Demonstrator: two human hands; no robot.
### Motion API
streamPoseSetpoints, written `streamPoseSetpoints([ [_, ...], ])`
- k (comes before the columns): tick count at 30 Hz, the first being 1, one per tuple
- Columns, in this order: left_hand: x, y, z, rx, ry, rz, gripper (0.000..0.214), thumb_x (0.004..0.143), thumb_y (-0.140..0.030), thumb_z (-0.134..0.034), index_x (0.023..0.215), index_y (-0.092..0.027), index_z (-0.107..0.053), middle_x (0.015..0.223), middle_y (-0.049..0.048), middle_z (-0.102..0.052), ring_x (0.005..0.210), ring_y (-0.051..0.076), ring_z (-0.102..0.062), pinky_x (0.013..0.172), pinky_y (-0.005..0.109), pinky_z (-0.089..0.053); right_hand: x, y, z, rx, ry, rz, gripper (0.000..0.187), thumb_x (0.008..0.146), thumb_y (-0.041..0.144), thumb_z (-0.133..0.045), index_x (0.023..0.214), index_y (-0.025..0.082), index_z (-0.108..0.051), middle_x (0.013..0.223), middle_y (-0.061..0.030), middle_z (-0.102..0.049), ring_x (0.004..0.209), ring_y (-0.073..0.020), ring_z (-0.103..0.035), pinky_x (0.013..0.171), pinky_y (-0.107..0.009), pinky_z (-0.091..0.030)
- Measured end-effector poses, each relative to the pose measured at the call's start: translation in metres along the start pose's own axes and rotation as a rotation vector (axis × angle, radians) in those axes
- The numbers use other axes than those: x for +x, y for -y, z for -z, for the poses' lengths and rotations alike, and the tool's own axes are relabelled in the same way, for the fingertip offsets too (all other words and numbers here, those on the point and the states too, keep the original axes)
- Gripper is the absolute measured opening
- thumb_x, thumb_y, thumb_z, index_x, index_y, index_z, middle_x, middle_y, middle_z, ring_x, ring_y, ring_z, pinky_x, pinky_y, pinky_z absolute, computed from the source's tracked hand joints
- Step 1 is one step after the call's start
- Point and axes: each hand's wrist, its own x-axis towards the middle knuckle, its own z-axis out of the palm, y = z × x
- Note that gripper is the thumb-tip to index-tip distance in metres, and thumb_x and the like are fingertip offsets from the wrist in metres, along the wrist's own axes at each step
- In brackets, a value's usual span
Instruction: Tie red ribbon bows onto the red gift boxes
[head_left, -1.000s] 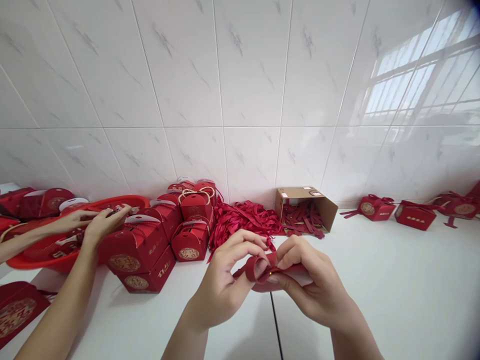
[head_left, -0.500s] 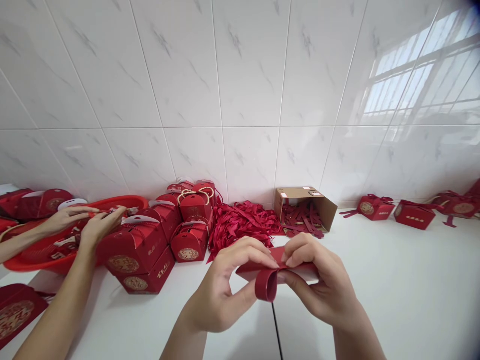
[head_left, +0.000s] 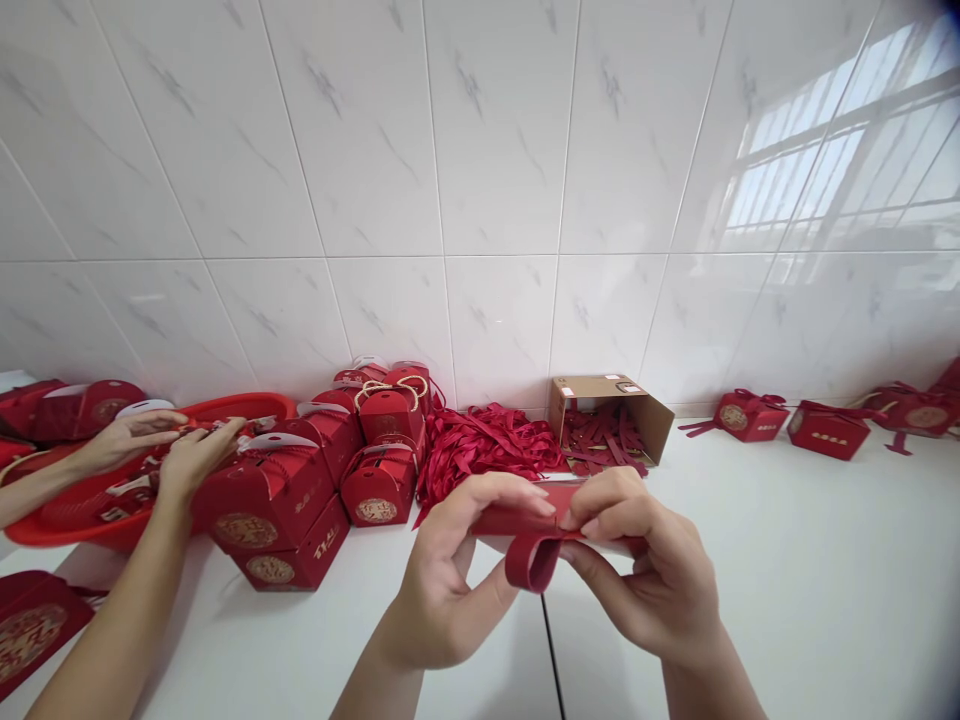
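Both my hands are raised over the table around a red cardboard piece (head_left: pixel 510 522), likely part of a gift box. A dark red strip (head_left: pixel 529 563) is bent into a loop at its near side. My left hand (head_left: pixel 457 570) has its fingers on the upper left of the cardboard, with the thumb tip behind the loop. My right hand (head_left: pixel 641 550) is closed, its thumb and fingers pinching the strip's end against the cardboard at the slot. The fingers partly cover the cardboard, and its underside is hidden.
Folded red gift boxes (head_left: pixel 285 500) are stacked on the left, beside an orange-red basin (head_left: pixel 247 405) where another person's hands (head_left: pixel 187 450) work. Red ribbons (head_left: pixel 491 440) lie heaped near a carton (head_left: pixel 652 425) of dark red strips. Ribbon-tied boxes (head_left: pixel 829 428) stand right.
The cardboard has tilted slightly and the strip's loop has shifted a little up and left. My hands keep their grip. The other person's hands have moved slightly at the basin.
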Motion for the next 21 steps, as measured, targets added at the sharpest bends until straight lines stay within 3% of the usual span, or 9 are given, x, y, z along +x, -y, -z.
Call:
streamPoseSetpoints([
  [4,-0.001,0.003,-0.006,-0.110,-0.074,0.022,0.037,0.082,-0.010,-0.058,0.114,-0.025,-0.046,0.094,0.0046,-0.064,0.092,0.018,-0.061,0.077,0.031,-0.054,-0.002,-0.001,-0.003,0.017,-0.067,-0.046,0.027,0.076,0.002,-0.060,0.088,0.022,-0.048,0.080,-0.0030,-0.060,0.070,-0.0164,-0.058,0.060,-0.032,-0.046],
  [8,0.001,0.004,-0.009,-0.132,-0.143,0.040,0.031,0.080,-0.009,-0.062,0.104,-0.023,-0.048,0.089,0.0032,-0.065,0.084,0.016,-0.062,0.070,0.027,-0.055,-0.005,-0.001,-0.009,0.044,-0.117,-0.106,0.027,0.075,0.003,-0.061,0.089,0.022,-0.048,0.084,-0.0038,-0.059,0.074,-0.0165,-0.059,0.059,-0.031,-0.049],
  [13,0.002,0.003,-0.009,-0.144,-0.174,0.023,0.029,0.079,-0.007,-0.061,0.100,-0.023,-0.049,0.085,0.0015,-0.065,0.078,0.014,-0.062,0.067,0.026,-0.056,-0.003,0.001,-0.014,0.102,-0.083,-0.114,0.026,0.077,0.003,-0.061,0.088,0.023,-0.047,0.102,-0.0084,-0.063,0.093,-0.0213,-0.061,0.074,-0.038,-0.051],
  [21,0.001,0.003,-0.011,-0.166,-0.173,0.033,0.025,0.080,-0.008,-0.061,0.098,-0.022,-0.049,0.085,0.0023,-0.064,0.079,0.014,-0.062,0.068,0.025,-0.056,-0.003,0.001,-0.015,0.120,-0.100,-0.136,0.026,0.076,0.003,-0.062,0.086,0.022,-0.047,0.081,-0.0019,-0.059,0.071,-0.0151,-0.058,0.060,-0.029,-0.048],
])
